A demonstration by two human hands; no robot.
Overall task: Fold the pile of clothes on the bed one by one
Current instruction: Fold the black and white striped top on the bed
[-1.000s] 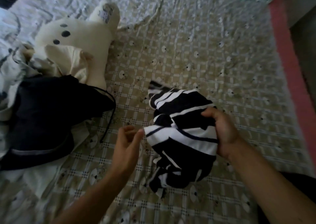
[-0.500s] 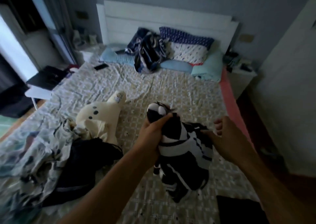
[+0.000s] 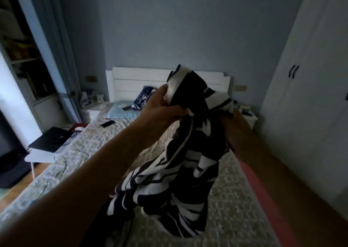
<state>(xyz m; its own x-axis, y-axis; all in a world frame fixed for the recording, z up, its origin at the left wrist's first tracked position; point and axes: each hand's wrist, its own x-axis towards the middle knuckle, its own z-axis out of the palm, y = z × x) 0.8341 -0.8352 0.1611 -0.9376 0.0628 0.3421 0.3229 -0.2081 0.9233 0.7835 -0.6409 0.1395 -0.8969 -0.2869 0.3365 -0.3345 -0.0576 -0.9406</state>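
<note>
A black-and-white striped garment hangs in the air above the bed, bunched and twisted, its lower end trailing near the sheet. My left hand grips its upper edge near the top, fingers closed on the cloth. My right hand holds the garment's right side at about the same height, partly hidden behind the fabric. The pile of other clothes is out of view.
A white headboard and pillows with a dark patterned cloth lie at the far end. A phone rests on the sheet. A laptop sits on a small table at the left. A white wardrobe stands on the right.
Both hands have lifted the striped garment from the bed up to head height, and my view has tilted up, so the plush toy and dark clothes pile have left the frame.
</note>
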